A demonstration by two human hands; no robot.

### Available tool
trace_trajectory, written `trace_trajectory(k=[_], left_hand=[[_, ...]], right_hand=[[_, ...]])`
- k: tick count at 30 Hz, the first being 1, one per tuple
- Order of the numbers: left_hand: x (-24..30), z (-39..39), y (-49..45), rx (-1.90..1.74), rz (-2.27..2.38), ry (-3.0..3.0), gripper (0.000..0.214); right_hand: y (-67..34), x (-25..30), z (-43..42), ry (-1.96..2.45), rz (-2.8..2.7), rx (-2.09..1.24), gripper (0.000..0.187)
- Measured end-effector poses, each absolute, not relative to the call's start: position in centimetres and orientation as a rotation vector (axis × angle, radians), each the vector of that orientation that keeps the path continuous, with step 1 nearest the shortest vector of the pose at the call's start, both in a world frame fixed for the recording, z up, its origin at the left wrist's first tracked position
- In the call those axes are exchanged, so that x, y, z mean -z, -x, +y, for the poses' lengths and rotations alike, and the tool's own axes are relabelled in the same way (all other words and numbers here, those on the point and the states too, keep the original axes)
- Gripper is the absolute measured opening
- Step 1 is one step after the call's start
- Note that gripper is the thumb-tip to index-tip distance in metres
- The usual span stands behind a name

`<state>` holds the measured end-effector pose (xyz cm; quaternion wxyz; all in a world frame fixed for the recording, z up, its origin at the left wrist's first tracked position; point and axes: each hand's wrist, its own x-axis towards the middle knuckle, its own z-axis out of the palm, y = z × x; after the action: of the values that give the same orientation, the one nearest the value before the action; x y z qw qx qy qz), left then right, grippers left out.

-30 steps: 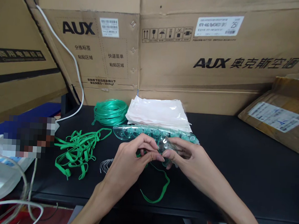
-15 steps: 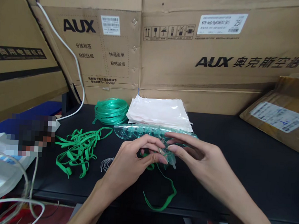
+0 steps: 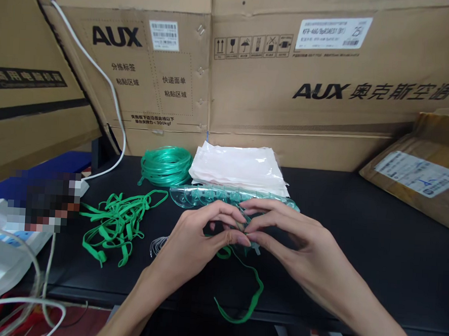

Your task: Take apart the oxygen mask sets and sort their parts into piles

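Note:
My left hand (image 3: 200,232) is closed around a clear green oxygen mask (image 3: 253,248), its thumb below and fingers above. The fingers of my right hand (image 3: 298,236) are drawn together on the same mask from the right, thumb against its edge. Most of the mask is hidden behind both hands. A green elastic strap (image 3: 257,291) hangs below them and curls onto the black table. Just behind the hands lies a row of nested clear green masks (image 3: 187,196). Thin silvery wires (image 3: 158,246) lie beside my left wrist, partly covered by it.
Loose green straps (image 3: 118,222) lie in a tangle on the left of the black table (image 3: 356,257). Behind are coiled green tubing (image 3: 165,167) and a stack of white plastic bags (image 3: 238,166). A taped carton (image 3: 418,159) stands right; a white cable (image 3: 114,100) runs down left.
My right hand has shifted slightly left, and its fingers have closed in on the mask against my left thumb. The strap's hanging end has swung a little lower.

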<state>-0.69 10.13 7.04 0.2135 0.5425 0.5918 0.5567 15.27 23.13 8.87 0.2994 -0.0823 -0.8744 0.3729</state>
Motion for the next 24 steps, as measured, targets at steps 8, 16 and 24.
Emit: trace_trajectory(k=[8, 16, 24], left_hand=[[-7.38, 10.22, 0.22, -1.499, 1.766, -1.613, 0.024], [-7.09, 10.27, 0.17, -1.415, 1.881, -1.664, 0.018], [-7.23, 10.22, 0.62, -1.495, 1.934, -1.687, 0.014]], right_hand=[[-15.07, -8.78, 22.84, 0.282, -2.266, -1.056, 0.01], [-14.91, -9.07, 22.61, 0.296, -2.296, -1.038, 0.013], [-15.28, -9.6, 23.16, 0.33, -2.265, -0.969, 0.013]])
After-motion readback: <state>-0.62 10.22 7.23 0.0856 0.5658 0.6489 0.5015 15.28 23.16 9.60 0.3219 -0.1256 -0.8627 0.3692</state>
